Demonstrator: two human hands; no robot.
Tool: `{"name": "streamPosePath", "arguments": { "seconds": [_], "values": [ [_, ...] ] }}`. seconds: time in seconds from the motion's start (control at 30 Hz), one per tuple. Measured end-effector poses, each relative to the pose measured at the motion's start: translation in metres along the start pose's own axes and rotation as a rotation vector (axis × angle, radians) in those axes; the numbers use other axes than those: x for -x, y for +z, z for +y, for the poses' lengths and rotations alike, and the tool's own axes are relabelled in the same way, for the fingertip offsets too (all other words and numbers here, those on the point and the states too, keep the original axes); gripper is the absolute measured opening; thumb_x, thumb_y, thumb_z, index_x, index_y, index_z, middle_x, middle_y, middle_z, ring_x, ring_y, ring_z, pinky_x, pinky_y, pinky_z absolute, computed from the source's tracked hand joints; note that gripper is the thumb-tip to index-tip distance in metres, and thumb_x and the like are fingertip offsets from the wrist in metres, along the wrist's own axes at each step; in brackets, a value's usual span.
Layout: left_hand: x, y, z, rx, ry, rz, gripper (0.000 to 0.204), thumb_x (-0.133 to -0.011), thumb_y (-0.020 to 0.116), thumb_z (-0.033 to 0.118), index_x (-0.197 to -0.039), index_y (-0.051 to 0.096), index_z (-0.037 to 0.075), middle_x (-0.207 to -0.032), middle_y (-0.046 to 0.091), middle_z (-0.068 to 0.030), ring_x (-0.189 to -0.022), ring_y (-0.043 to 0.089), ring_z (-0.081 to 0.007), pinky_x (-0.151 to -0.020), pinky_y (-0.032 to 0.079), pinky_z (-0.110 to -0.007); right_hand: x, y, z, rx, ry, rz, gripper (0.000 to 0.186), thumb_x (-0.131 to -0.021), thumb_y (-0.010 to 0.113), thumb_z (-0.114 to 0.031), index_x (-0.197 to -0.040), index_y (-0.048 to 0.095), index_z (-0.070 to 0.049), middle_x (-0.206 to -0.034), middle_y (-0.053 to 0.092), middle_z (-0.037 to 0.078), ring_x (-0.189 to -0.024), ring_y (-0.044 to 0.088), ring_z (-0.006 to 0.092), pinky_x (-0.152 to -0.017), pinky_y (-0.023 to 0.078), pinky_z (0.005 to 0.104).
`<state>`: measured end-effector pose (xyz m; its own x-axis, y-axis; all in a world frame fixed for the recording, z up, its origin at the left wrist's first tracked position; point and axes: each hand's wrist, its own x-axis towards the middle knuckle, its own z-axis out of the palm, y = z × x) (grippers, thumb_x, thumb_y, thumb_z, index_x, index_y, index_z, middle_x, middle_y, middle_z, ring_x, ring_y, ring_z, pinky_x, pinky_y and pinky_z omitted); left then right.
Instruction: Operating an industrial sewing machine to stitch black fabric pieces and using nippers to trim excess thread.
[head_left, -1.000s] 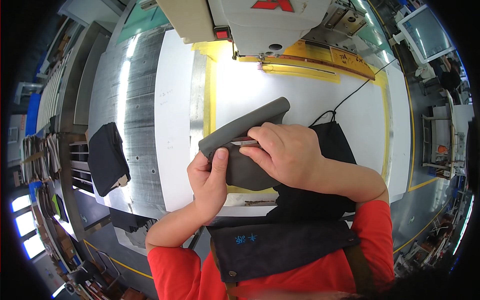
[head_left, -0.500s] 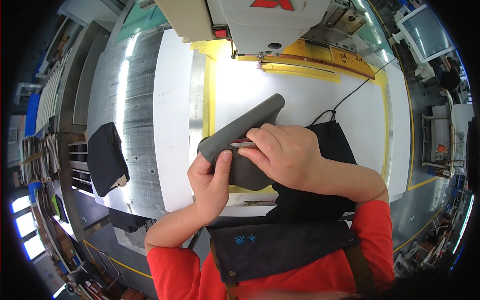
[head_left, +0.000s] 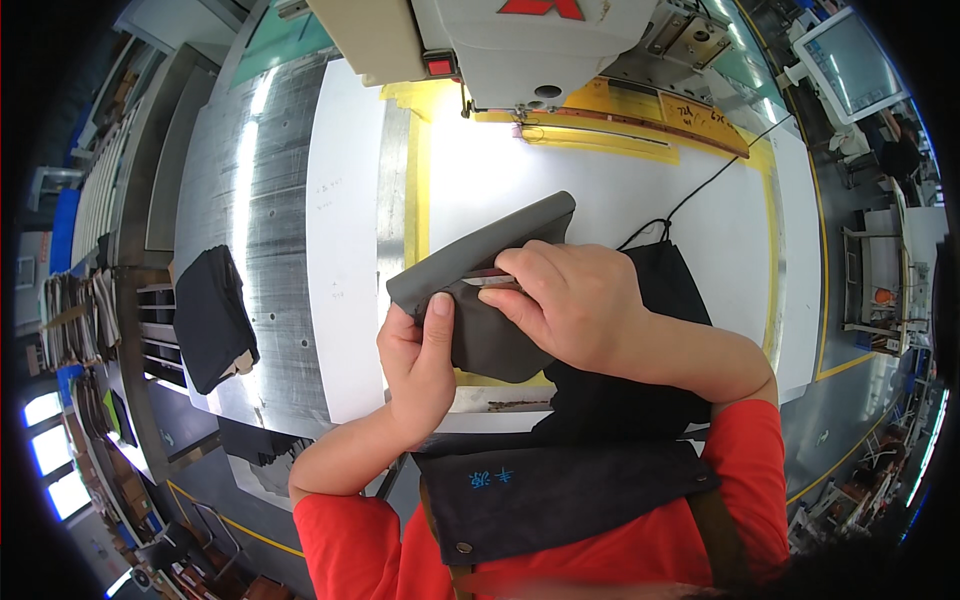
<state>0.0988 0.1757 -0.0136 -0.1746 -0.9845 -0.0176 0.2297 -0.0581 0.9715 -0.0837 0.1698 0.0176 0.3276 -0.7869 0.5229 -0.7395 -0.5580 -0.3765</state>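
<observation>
My left hand (head_left: 410, 370) pinches the lower left of a dark grey sheet of material (head_left: 480, 235) with a folded-over upper edge, its thumb lying on top. My right hand (head_left: 580, 310) is closed on a small slim tool (head_left: 478, 281), metal with some red, whose tip rests at the grey piece just below the fold, close to my left thumb. Beneath and to the right lies black fabric (head_left: 660, 380) with a black cord. The white work surface (head_left: 600, 180), edged with yellow tape, is under both.
A sewing machine head (head_left: 530, 60) hangs over the far side, above a yellow strip (head_left: 700, 125). Folded black fabric (head_left: 210, 310) lies on the metal table (head_left: 275, 170) at left. A monitor (head_left: 850, 65) stands at upper right, with shelves of piled material (head_left: 75, 310) at far left.
The grey piece has shifted slightly left, along with small movements of both hands. Both keep their hold, and the tool stays at the fold.
</observation>
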Motion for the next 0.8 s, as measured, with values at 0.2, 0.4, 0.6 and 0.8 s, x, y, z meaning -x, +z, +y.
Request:
{"name": "streamPosePath", "arguments": {
  "seconds": [0.2,0.4,0.6,0.8],
  "values": [
    [0.0,-0.002,0.002,0.06,0.011,0.004,0.028,-0.101,0.05,0.017,-0.119,0.055,-0.003,-0.107,0.063,-0.006,-0.094,0.055,-0.0076,-0.083,0.045,-0.023,0.0,0.0,0.001,0.026,0.004,0.017,0.033,-0.078,0.075,-0.021,-0.098,0.054,-0.005,-0.072,0.059,0.005,-0.055,0.059,0.0201,-0.045,0.044,0.03],
    [0.001,-0.001,0.007,0.101,-0.019,-0.004,0.025,-0.096,0.059,0.014,-0.116,0.058,-0.002,-0.105,0.064,-0.0056,-0.093,0.056,-0.0076,-0.082,0.046,-0.023,0.001,0.0,0.001,0.033,-0.013,0.001,0.036,-0.077,0.076,-0.02,-0.1,0.054,-0.005,-0.072,0.058,0.004,-0.055,0.059,0.0199,-0.045,0.044,0.0298],
    [-0.001,0.003,0.009,0.034,-0.028,0.037,0.02,-0.092,0.064,0.012,-0.108,0.064,-0.001,-0.098,0.065,-0.0039,-0.086,0.057,-0.0071,-0.078,0.047,-0.022,0.001,0.001,0.0,0.034,-0.032,0.026,0.038,-0.075,0.077,-0.02,-0.101,0.053,-0.005,-0.072,0.056,0.005,-0.055,0.058,0.0196,-0.045,0.044,0.0298],
    [0.0,0.001,0.011,-0.136,0.02,0.026,0.019,-0.092,0.065,0.01,-0.107,0.065,-0.002,-0.095,0.065,-0.0025,-0.085,0.056,-0.0068,-0.075,0.046,-0.022,0.001,-0.001,-0.001,0.041,-0.018,-0.023,0.037,-0.075,0.076,-0.019,-0.101,0.054,-0.004,-0.073,0.057,0.005,-0.056,0.059,0.02,-0.046,0.044,0.0299]
  ]
}}
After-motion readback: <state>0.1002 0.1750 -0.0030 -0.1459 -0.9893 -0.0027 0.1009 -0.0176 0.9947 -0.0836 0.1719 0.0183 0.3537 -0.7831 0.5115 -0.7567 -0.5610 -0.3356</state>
